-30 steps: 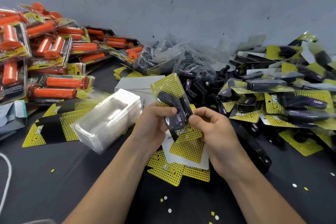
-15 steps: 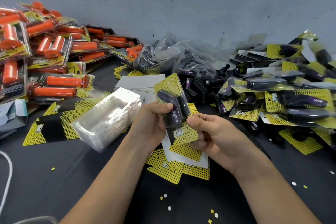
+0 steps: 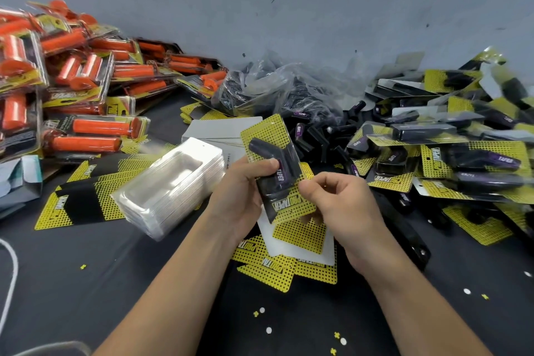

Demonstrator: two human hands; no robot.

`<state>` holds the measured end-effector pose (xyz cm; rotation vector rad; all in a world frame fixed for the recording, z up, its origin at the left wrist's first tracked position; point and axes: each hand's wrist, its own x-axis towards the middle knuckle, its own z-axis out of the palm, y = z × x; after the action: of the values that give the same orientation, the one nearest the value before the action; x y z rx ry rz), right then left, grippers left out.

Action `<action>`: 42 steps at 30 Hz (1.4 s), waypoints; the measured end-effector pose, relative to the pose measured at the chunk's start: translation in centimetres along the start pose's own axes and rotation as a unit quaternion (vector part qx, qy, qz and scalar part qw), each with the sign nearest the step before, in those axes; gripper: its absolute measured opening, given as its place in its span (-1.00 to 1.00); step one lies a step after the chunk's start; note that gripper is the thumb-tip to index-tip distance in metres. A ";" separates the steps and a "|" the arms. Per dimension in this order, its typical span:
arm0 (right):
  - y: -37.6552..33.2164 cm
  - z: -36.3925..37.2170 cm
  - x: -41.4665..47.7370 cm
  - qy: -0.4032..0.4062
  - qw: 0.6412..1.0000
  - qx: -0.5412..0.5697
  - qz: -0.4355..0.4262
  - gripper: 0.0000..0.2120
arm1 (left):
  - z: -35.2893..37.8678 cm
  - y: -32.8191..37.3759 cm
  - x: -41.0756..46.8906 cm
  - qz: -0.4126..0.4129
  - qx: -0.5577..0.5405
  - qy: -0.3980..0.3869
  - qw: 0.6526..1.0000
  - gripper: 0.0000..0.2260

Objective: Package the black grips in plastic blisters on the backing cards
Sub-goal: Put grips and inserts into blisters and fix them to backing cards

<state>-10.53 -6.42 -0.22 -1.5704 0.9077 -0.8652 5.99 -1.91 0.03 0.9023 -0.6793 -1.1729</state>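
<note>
**Closing it up**

Above the counter (image 3: 86,283), the left hand (image 3: 242,191) grips the backing card (image 3: 265,131), thumb across the black grip (image 3: 274,165) under its blister (image 3: 292,157). The card's long axis points away, leaning left. The right hand (image 3: 338,205), fingers curled, pinches the card's right edge.

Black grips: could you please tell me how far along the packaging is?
Done: a pile of black packs on the right. In hand: one pack, a grip under its blister on a card. Left: loose grips beside the bag, stacked blisters and spare backing cards.
</note>
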 end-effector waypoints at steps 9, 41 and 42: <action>0.2 0.7 -0.6 0.091 0.988 -0.100 -0.069 -0.68 | 0.6 -0.6 0.4 0.009 0.009 0.019 1.000 -0.58; -1.6 -7.1 -2.9 -0.044 0.914 -0.394 0.084 -0.44 | -0.1 0.1 0.9 -0.048 -0.227 -0.023 0.972 -0.72; -1.5 -6.6 -2.9 0.025 0.928 -0.370 0.028 -0.52 | -0.2 0.0 0.9 -0.052 -0.222 -0.035 0.973 -0.72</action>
<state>-17.57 -6.45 2.15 -2.1483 1.4135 -0.5358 6.38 -2.77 -0.08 0.5242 -0.4026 -1.3868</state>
